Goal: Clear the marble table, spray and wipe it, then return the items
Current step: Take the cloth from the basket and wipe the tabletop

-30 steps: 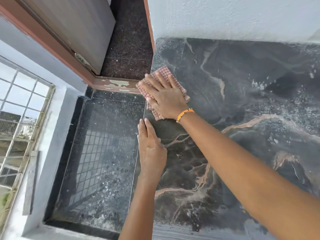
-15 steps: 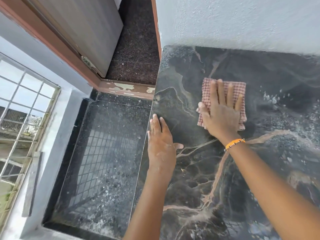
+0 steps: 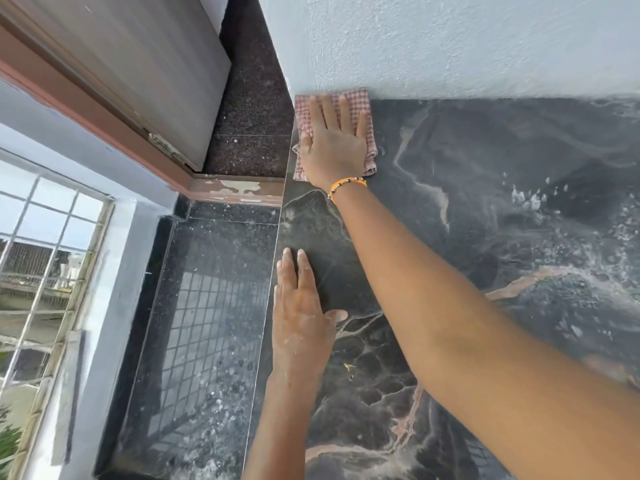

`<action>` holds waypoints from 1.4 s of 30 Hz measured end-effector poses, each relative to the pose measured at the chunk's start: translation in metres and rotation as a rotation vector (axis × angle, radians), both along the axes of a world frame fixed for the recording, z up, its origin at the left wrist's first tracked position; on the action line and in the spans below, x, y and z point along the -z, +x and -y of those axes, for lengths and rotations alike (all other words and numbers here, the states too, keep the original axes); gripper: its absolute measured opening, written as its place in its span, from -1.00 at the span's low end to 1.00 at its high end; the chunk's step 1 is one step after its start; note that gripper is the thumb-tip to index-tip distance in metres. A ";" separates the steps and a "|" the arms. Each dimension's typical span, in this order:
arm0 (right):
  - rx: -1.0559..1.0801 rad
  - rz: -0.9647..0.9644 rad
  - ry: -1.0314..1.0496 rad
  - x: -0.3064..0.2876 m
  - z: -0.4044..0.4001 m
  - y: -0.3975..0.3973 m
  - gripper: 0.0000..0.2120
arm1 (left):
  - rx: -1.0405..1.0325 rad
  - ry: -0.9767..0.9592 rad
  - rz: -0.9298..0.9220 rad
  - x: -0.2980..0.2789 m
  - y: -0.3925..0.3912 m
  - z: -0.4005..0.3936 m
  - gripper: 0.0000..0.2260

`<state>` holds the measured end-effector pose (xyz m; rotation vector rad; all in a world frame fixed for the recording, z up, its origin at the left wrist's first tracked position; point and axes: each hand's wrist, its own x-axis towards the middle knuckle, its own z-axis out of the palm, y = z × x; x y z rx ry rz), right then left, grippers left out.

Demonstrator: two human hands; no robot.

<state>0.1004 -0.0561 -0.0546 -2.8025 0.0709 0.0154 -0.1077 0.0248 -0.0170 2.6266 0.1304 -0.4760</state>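
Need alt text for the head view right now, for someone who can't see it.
The right hand presses a pink checked cloth flat into the dark marble table's far left corner against a white wall. The left hand rests flat near the table's left edge.

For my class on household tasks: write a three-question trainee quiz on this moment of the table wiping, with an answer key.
1. True or false: the right hand presses the checked cloth flat with straight fingers.
2. Where on the marble table is the cloth?
A. far left corner, against the wall
B. near edge
C. centre
3. Fill in: the left hand rests ____ on the table by its left edge.

Key
1. True.
2. A.
3. Flat; it holds nothing.
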 end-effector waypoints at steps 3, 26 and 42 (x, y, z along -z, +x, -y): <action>0.109 0.014 -0.006 0.002 0.044 -0.012 -0.43 | 0.098 -0.064 0.045 -0.002 -0.001 0.015 -0.12; 0.300 -0.034 -0.060 0.002 0.120 -0.141 -0.43 | 0.153 -0.126 0.151 0.006 -0.018 0.035 -0.30; -0.084 -0.068 -0.126 0.001 0.127 -0.204 -0.45 | 0.358 -0.010 0.163 0.017 -0.086 0.021 -0.23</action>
